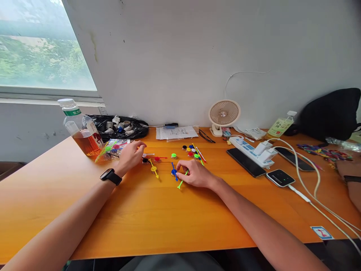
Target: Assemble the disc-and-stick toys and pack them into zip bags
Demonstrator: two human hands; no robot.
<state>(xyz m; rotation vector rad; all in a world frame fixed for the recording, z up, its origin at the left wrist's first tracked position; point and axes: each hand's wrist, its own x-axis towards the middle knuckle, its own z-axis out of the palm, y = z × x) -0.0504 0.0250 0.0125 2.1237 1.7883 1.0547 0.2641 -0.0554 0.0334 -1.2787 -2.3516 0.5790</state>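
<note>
Green stick (pixel 181 184) pinched in right hand (pixel 195 174), blue stick (pixel 174 171) beside; left hand (pixel 130 155) half-curled by bag (pixel 112 147), grip unclear.

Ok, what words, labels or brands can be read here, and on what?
"东方": green band on the tea bottle.
Print on the papers: too small to read.
Label on the yellow bottle: blurred.
Mark on the sticker: red, no legible words.
On the green stick in the right hand: no text seen.
</note>
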